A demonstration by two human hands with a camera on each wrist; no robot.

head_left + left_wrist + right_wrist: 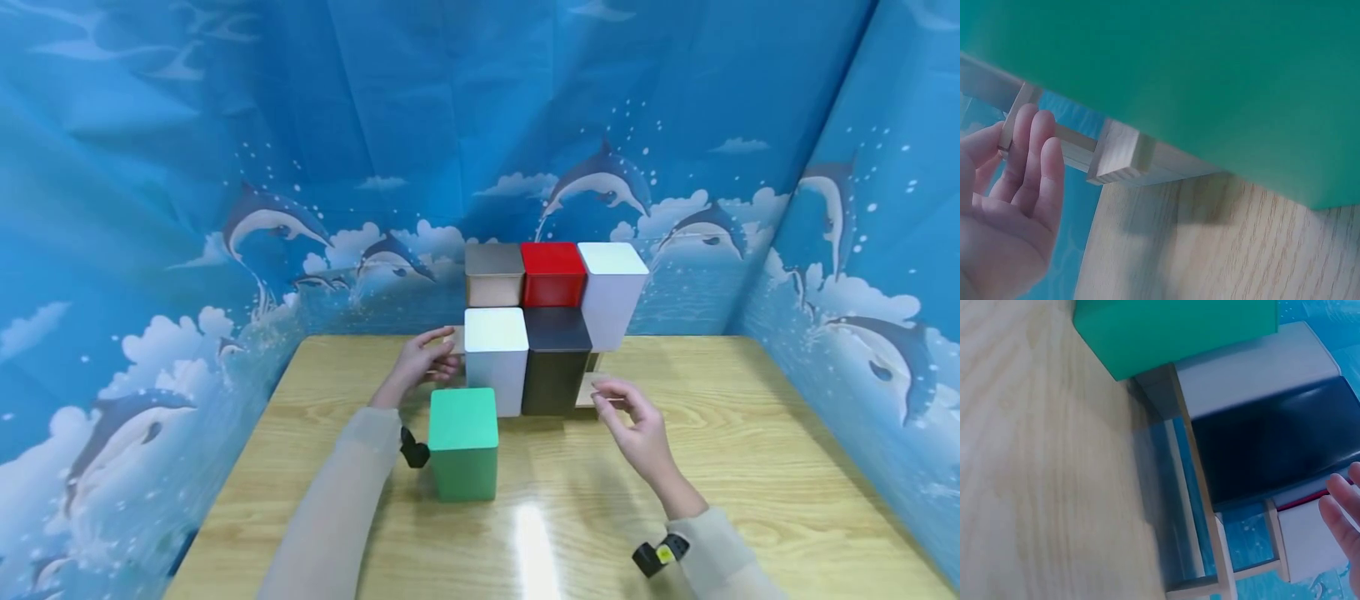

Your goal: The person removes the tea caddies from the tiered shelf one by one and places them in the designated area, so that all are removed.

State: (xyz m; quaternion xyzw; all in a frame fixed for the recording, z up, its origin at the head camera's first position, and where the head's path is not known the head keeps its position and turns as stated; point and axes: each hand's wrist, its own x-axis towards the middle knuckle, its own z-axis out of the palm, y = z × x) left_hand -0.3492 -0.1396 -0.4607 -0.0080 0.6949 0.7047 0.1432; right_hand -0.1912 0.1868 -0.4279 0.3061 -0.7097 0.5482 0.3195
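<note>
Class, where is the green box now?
In the head view, the green box is slightly left of centre, in front of the nearer white box and just right of the left sleeve.

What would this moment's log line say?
left hand: holds wooden rack | right hand: holds nothing | green box: in front of rack

Your left hand (423, 365) and right hand (637, 429) are bare, and you wear a plain, pale greyish left sleeve (337, 500) and a matching right sleeve (716, 546). Your left wrist camera (415, 450) is blocky and black; your black right wrist camera (647, 560) bears a yellow-green spot (664, 553).
</note>
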